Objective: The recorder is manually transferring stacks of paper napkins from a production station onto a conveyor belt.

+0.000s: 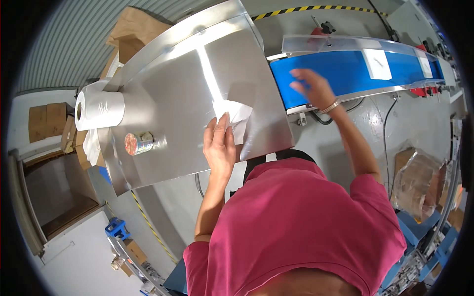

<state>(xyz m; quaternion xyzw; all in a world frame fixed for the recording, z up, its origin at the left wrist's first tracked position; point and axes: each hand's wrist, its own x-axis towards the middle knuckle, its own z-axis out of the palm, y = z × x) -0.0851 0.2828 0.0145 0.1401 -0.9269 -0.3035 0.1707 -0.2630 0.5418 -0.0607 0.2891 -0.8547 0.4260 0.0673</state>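
Note:
Over the steel table, my left hand (219, 143) closes on the near-left edge of a thin white packet (239, 118); its thumb is out of sight. The packet looks slightly bent and casts a shadow on the metal. My right hand (312, 89), a little blurred, hovers above the near end of a blue conveyor belt (340, 74) with fingers apart and nothing in them. Farther along the belt lies a white packet (377, 64) with a small dark mark, and beyond it sits another white packet (424, 65).
A large white roll (101, 106) stands at the left end of the steel table (173, 118). Near it, a small jar with a reddish end (139, 143) lies on the metal. Clear plastic guards (316, 44) line the belt. A clear bag (419, 182) is at the right.

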